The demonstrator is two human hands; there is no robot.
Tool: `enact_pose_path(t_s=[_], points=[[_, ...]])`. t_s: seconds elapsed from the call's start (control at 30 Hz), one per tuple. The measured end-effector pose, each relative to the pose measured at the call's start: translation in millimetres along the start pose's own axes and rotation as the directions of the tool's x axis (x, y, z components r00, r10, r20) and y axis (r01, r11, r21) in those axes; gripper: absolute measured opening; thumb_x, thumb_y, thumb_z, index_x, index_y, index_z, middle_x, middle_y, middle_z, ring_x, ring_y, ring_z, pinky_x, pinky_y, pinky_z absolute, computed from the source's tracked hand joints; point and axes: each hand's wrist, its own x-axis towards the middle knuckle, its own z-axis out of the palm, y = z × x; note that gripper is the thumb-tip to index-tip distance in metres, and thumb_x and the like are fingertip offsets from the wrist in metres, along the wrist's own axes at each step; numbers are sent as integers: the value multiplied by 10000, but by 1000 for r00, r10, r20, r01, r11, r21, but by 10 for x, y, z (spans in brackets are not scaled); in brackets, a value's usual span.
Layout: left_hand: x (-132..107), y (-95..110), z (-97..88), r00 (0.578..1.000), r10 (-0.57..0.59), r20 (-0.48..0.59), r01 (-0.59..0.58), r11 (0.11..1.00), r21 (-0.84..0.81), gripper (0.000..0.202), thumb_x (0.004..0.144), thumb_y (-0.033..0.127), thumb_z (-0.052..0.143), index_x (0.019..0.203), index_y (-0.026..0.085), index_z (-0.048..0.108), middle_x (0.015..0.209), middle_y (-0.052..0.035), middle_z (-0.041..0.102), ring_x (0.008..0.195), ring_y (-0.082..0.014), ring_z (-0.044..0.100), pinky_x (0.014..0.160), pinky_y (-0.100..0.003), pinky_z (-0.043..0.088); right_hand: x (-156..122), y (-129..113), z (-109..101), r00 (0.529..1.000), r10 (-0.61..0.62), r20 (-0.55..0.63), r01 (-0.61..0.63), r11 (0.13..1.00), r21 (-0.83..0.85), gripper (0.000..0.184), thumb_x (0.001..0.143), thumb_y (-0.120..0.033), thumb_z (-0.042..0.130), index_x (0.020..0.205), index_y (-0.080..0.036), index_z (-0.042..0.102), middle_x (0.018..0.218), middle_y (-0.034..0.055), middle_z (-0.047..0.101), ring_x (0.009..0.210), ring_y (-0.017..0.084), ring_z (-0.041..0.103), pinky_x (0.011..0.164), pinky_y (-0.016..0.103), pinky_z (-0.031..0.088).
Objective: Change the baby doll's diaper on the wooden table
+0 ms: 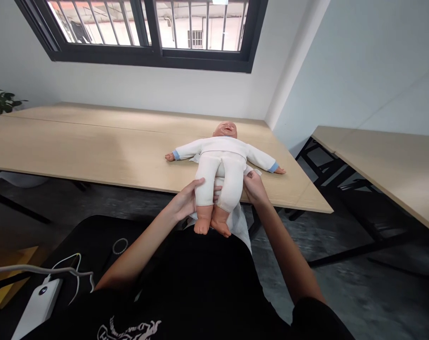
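Baby doll (208,182) supine at the near edge of a light wood-topped table (104,141), both hands engaged at its legs. Seen from the wearer's side, the doll's head points to 12 o'clock and its bare feet to 6 o'clock, the feet projecting past the tabletop's edge. Its arms are spread, one toward 9 o'clock, the other between 3 and 4 o'clock; the white top has blue cuffs, and the legs are clad in white trousers.

The left hand (186,198) lies at 8 o'clock from the doll's middle. Its forearm rises obliquely from 7 o'clock; the thumb rests along the outer side of the nearer leg while fingertips emerge between the two legs, so that the grip encircles the limb. The right hand (255,187) lies at 3 o'clock, its forearm slanting up from 5 o'clock, the wrist raised and the fingers curled inward beside the other thigh. A pale fabric edge shows at these fingers; whether they pinch it cannot be determined.

White cloth (241,224) hangs below the legs. At 8 o'clock in the view, a beaded bracelet (120,246) and a white power bank (37,309) with a cable (40,269) lie over a black seat (97,236).
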Motion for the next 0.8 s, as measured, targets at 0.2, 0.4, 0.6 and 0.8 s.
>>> enact_pose_path(t_s=[0.2, 0.4, 0.6, 0.8], points=[[-91, -37, -33, 908, 352, -227, -171, 806, 567, 641, 696, 389, 835, 1228, 169, 553, 1210, -115, 673, 1138, -309, 627, 965, -399, 498, -647, -77, 212, 988, -84, -131, 52, 972, -230, 831, 864, -611, 593, 1500, -143, 334, 1550, 208, 366, 1454, 317, 397, 1169, 506, 425], [-71, -45, -67, 801, 530, -279, 2, 463, 886, 322, 752, 372, 719, 948, 201, 529, 1007, -74, 623, 1031, -307, 604, 913, -419, 462, -889, -2, 305, 891, -439, 112, 379, 586, -717, 904, 866, -399, 628, 1598, -145, 163, 1607, 224, 144, 1533, 391, 154, 1216, 613, 287], [-103, 89, -223, 844, 462, -272, -22, 537, 843, 343, 754, 356, 676, 1015, 195, 523, 1014, -54, 619, 1000, -282, 597, 856, -371, 458, -756, -190, -123, 847, -463, 260, 451, 369, -813, 747, 869, -216, 533, 1575, -197, 289, 1584, 195, 207, 1455, 386, 315, 1157, 602, 380], [-118, 125, -224, 897, 345, -276, -101, 769, 631, 481, 725, 357, 727, 1136, 172, 557, 1169, -92, 656, 1103, -282, 609, 894, -350, 480, -836, -212, -319, 734, -456, 504, 584, 43, -811, 629, 906, -50, 419, 1487, -285, 480, 1642, 93, 206, 1527, 345, 218, 1200, 594, 342]])
